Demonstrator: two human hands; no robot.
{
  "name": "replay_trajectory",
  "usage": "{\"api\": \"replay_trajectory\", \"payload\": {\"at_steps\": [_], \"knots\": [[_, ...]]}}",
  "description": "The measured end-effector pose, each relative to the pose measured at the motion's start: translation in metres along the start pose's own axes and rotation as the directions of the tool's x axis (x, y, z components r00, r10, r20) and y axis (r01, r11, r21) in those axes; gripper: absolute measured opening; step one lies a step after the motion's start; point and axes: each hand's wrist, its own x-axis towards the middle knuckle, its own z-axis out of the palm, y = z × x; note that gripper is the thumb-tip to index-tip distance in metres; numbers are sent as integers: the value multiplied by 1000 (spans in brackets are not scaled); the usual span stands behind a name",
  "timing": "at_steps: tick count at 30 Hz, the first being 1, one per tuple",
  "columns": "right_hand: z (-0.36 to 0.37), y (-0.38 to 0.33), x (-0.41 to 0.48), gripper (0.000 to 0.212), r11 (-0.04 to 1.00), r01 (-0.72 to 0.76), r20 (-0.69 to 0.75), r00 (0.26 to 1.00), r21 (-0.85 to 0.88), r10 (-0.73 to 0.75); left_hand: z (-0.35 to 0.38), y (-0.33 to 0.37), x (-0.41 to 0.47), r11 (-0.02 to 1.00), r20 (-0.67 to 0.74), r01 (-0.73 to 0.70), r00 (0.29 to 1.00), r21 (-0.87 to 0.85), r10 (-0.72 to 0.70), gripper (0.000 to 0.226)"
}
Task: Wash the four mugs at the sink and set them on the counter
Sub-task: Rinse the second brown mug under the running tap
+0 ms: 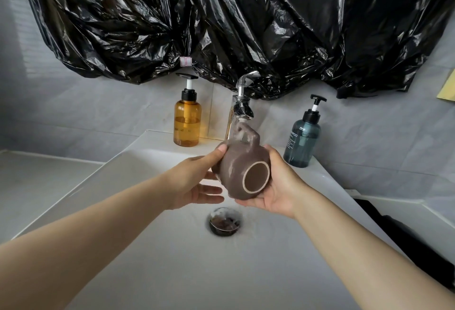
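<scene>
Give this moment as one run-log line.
step: rinsing | item: brown mug, base toward camera, under faucet | right hand: holds mug | left hand: thumb on mug | place: over sink

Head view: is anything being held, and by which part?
The right hand holds a brown mug by its body, palm under the side near the base; handle free. The left hand only touches its side with the thumb, fingers straight.

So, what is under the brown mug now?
The right hand cups the brown mug from below; beneath lie the white sink and its drain. The mug's inside faces away, so it is hidden.
</scene>
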Motion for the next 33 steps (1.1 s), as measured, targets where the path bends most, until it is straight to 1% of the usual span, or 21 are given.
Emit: {"api": "replay_trajectory", "payload": {"at_steps": [2,4,7,9,12,14,16,20,22,24,25,27,29,31,33], "knots": [[1,1,-1,62,1000,22,50,999,-16,-21,1,0,-3,996,0,19,1000,-91,-19,49],[2,3,-2,58,999,28,108,994,-25,-25,0,-1,-3,987,-30,49,998,-151,-54,45],[3,7,-2,44,998,40,151,988,-53,-32,-2,-3,-2,989,-60,91,993,-118,-98,43],[3,8,-2,39,998,52,162,986,-32,-46,-1,-3,-3,993,-78,93,992,-77,-99,42],[2,6,-2,37,995,95,168,981,2,-94,-1,-1,-2,999,-87,52,995,-7,-52,43],[2,6,-1,39,995,92,169,981,34,-96,-1,1,-2,1000,-87,26,996,13,-25,51],[4,7,0,41,994,49,193,979,96,-67,-2,4,0,1000,-72,19,997,-22,-21,61],[8,6,-2,40,977,-36,251,968,208,-17,-1,9,-2,982,-32,55,998,-178,-61,60],[8,5,-3,37,987,-21,201,980,161,-12,1,9,-1,973,-26,52,998,-226,-60,58],[5,5,-1,26,998,59,96,994,1,-58,1,6,1,968,-50,47,997,-245,-62,54],[4,5,0,20,993,96,59,994,-74,-92,1,5,2,970,-70,49,995,-240,-68,56],[2,5,2,15,980,130,28,991,-151,-128,2,2,3,981,-130,37,989,-191,-63,66],[2,4,2,19,980,130,24,991,-152,-128,3,2,3,996,-234,-25,972,-91,3,69],[2,0,-1,35,994,92,61,994,-59,-88,1,2,4,990,-334,-133,931,57,144,73],[1,-3,-5,52,998,13,145,989,55,-21,-2,3,2,943,-379,-223,873,249,306,91]]}}
